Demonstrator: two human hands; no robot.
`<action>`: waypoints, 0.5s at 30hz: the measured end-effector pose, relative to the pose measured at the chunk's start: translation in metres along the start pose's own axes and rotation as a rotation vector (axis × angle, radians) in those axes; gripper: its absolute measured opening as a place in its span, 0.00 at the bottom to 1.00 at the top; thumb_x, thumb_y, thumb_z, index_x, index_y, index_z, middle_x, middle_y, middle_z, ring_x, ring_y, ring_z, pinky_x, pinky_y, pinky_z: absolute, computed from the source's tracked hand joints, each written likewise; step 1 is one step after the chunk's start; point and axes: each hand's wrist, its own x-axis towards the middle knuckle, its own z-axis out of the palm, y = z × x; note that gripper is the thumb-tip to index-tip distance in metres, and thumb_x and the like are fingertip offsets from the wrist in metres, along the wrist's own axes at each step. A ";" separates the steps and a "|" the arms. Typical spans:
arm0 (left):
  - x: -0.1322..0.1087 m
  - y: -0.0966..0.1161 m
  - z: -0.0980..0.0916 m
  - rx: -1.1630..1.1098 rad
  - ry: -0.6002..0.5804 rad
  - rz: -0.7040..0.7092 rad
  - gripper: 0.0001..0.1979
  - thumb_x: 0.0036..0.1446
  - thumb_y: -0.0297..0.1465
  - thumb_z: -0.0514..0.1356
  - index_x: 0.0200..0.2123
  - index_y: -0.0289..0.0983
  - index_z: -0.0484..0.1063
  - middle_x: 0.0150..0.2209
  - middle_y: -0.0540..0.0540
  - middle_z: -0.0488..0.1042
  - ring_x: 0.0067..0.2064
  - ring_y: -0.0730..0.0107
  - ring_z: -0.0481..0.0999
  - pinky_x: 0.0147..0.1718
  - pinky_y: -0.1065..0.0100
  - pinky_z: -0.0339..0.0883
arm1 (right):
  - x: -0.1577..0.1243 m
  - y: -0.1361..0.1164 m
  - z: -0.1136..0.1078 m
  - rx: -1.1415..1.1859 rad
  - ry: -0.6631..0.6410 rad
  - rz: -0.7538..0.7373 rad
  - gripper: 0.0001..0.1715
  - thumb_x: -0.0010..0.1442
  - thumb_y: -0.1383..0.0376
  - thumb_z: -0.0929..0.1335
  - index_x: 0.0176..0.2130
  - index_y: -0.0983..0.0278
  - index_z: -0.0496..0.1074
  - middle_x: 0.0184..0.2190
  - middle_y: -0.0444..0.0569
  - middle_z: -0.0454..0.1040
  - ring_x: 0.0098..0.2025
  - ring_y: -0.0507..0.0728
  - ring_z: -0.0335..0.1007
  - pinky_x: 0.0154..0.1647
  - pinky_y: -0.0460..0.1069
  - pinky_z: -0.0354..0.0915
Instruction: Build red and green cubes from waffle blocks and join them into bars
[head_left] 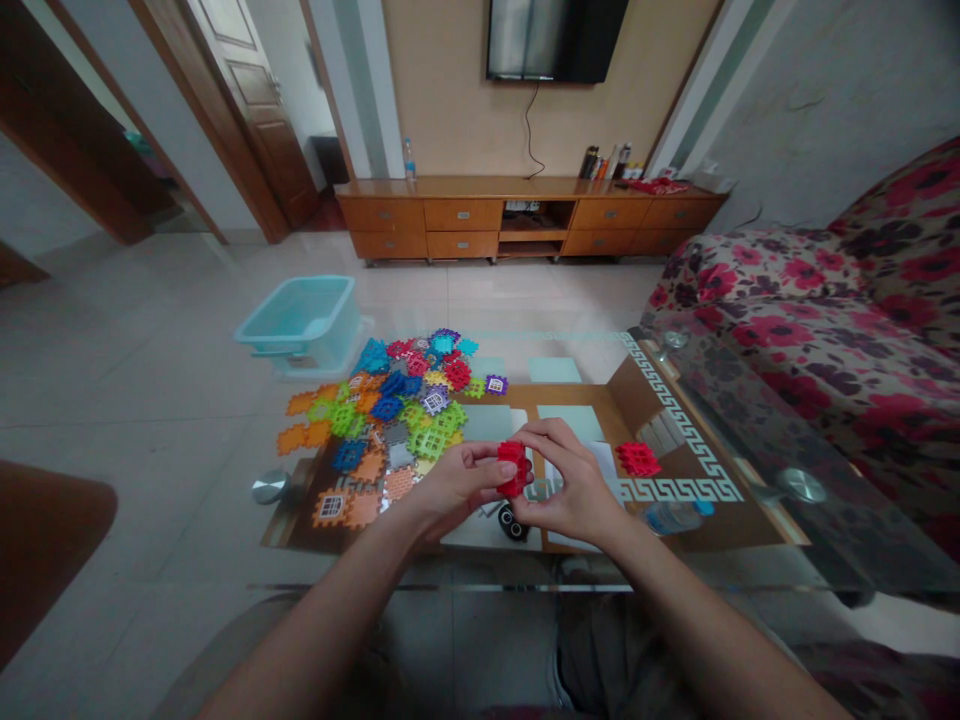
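My left hand (457,485) and my right hand (566,485) meet over the glass table (675,405), both closed around a small red block assembly (513,467) made of interlocking plastic tiles. A second red tile piece (637,459) lies on the glass just right of my right hand. To the left spreads a pile of colourful plastic tiles (397,410) in orange, green, blue, red and purple.
A light blue plastic tub (300,320) stands at the table's far left corner. A floral sofa (825,320) runs along the right. A wooden TV cabinet (525,215) lines the far wall. A small dark object (512,522) lies under the glass below my hands.
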 end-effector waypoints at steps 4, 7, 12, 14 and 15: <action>0.000 0.001 0.001 -0.013 0.016 0.003 0.24 0.45 0.35 0.75 0.44 0.30 0.78 0.40 0.36 0.80 0.43 0.60 0.80 0.46 0.62 0.70 | 0.003 0.000 -0.002 0.008 -0.021 0.005 0.33 0.45 0.70 0.73 0.53 0.58 0.71 0.46 0.52 0.70 0.48 0.62 0.69 0.49 0.57 0.69; 0.000 0.000 0.000 -0.011 0.040 0.007 0.24 0.44 0.35 0.75 0.43 0.29 0.78 0.39 0.35 0.80 0.42 0.60 0.80 0.46 0.62 0.70 | 0.004 -0.002 -0.003 0.012 -0.038 0.011 0.30 0.47 0.70 0.73 0.51 0.58 0.71 0.46 0.51 0.71 0.48 0.62 0.69 0.49 0.56 0.69; -0.001 0.000 0.000 -0.015 0.054 -0.007 0.25 0.44 0.35 0.75 0.44 0.29 0.78 0.39 0.36 0.80 0.42 0.61 0.80 0.46 0.62 0.70 | 0.004 -0.003 -0.003 0.018 -0.053 0.024 0.30 0.47 0.70 0.74 0.51 0.59 0.71 0.46 0.51 0.72 0.48 0.62 0.69 0.48 0.56 0.69; -0.001 0.000 0.001 -0.021 0.056 -0.016 0.25 0.43 0.34 0.76 0.44 0.29 0.78 0.39 0.36 0.80 0.42 0.61 0.80 0.46 0.61 0.70 | 0.004 -0.003 -0.003 0.015 -0.048 0.026 0.30 0.46 0.70 0.74 0.51 0.59 0.72 0.46 0.52 0.72 0.48 0.62 0.69 0.49 0.56 0.69; -0.001 0.000 0.002 -0.023 0.057 -0.017 0.25 0.43 0.34 0.76 0.45 0.29 0.78 0.40 0.36 0.80 0.42 0.61 0.79 0.46 0.61 0.71 | 0.004 -0.003 -0.003 0.013 -0.041 0.025 0.31 0.46 0.70 0.74 0.51 0.59 0.72 0.46 0.52 0.72 0.48 0.62 0.69 0.49 0.56 0.69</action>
